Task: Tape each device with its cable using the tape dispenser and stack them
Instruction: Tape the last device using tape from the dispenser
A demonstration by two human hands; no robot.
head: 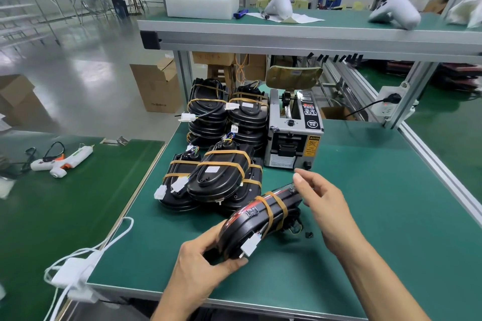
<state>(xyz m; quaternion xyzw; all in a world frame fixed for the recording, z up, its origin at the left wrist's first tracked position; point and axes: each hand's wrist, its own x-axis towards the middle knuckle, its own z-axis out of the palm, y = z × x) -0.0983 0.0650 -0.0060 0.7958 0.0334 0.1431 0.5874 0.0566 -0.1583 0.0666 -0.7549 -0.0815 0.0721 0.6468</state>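
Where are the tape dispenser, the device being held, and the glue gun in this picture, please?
tape dispenser (294, 135): head view, on its grey front housing.
held device (250, 227): head view, on its black body near the tape bands.
glue gun (66, 161): head view, on its white barrel.

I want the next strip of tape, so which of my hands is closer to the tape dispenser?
Right. The right hand hovers open just in front of the tape dispenser, near its lower corner. The left hand is farther back, gripping the near end of the taped device.
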